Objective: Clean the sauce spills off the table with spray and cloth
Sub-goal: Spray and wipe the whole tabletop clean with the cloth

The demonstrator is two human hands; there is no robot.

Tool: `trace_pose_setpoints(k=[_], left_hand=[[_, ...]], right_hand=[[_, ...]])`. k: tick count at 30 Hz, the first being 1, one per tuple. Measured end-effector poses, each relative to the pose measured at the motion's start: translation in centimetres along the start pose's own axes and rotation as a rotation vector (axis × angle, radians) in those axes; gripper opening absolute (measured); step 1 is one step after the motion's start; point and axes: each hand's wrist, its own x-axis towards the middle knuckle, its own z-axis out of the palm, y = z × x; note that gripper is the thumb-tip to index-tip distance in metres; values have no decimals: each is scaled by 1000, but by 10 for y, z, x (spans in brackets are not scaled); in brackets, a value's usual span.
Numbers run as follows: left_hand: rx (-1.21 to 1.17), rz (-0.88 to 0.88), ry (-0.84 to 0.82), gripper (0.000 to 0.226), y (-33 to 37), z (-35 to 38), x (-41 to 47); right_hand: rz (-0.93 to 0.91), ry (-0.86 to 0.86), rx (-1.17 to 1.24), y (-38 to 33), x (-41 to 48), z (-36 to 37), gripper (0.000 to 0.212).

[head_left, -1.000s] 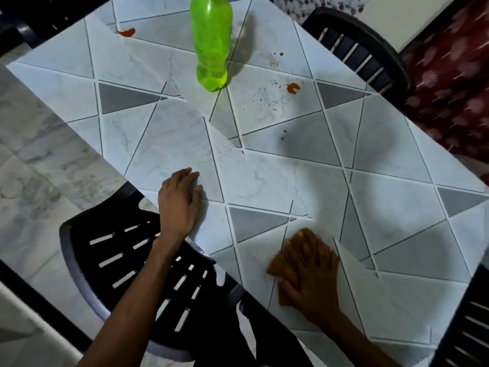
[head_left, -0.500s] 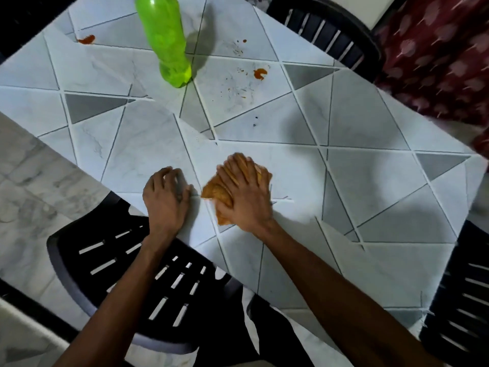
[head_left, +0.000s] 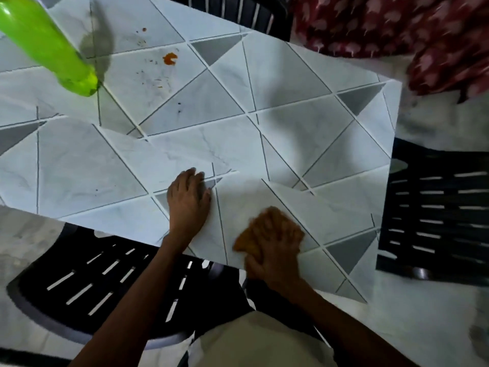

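Note:
A table (head_left: 304, 123) with a grey and white triangle pattern fills the view. An orange sauce spot (head_left: 169, 59) with small specks around it lies at the far left, close to a green plastic bottle (head_left: 47, 49) that stands on the table. My right hand (head_left: 275, 250) presses flat on an orange cloth (head_left: 246, 242) near the table's front edge. My left hand (head_left: 189, 200) rests flat on the tabletop just left of the cloth, holding nothing.
A black slatted chair (head_left: 92, 282) stands under the near edge at the left. Another black chair (head_left: 436, 207) is at the table's right end, and a third chair (head_left: 251, 11) at the far side. Red patterned fabric (head_left: 397, 27) lies at the top right.
My right hand has slid the cloth from beside my left hand back toward the front edge and to the right. My left hand stays planted; the view has shifted right.

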Motion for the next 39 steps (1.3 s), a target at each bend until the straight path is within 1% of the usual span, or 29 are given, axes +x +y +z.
trace_pose_setpoints(k=[2,3,4,5,7,9,12,14,16,18,20,21,22,25,26,27,30,32,33,36,37,39], left_hand=[[26,32,-2,43,-5,-3,-1],[46,67,-9,43,-6,-4,-2],[64,93,-19,44,-8,-5,-1],[80,109,-30,45,-7,-5,-2],[96,111,-47,48,-9,-7,-2],[95,129,-47,50,-1,-4,-7],[80,139,-70,53,21,2,-17],[82,161,-87,54,36,10,-27],[77,175,-111,55,48,19,-37],[92,177,-130,55,56,27,-45],[119,185,-133,56,60,33,-52],[120,182,-132,57,62,34,-54],[115,170,-134,58,63,34,-55],[106,140,-138,63,69,34,-59],[112,138,-138,64,70,33,-59],[117,134,-145,64,71,33,-58],[131,118,-177,68,72,28,-58],[151,117,-187,70,71,27,-58],[162,122,-188,69,71,27,-58],[173,114,-185,65,73,28,-58],[173,111,-185,64,74,28,-58],[171,117,-185,64,74,28,-58]], right_hand=[[-153,16,32,-23,34,-2,84],[-196,20,38,-25,53,-4,83],[-207,28,36,-21,73,-7,82],[-178,36,43,-11,86,-12,81],[-25,70,48,13,98,-20,81],[169,125,40,49,79,-23,82],[374,142,27,89,13,-20,86],[421,126,15,81,-41,-9,87],[338,108,52,53,-75,4,87],[139,81,107,34,-72,8,86],[-39,71,98,43,-43,3,81],[-58,72,74,56,-27,-1,78],[-20,82,53,74,-12,-6,77],[275,127,26,135,-7,-14,77],[330,135,12,149,-17,-15,77],[343,135,-4,160,-31,-15,78],[335,129,-25,157,-86,-11,78],[348,120,-8,130,-117,-1,80],[321,123,8,115,-127,5,81],[109,103,41,77,-144,21,81],[41,86,34,74,-146,24,80],[-19,68,22,83,-147,25,78]])
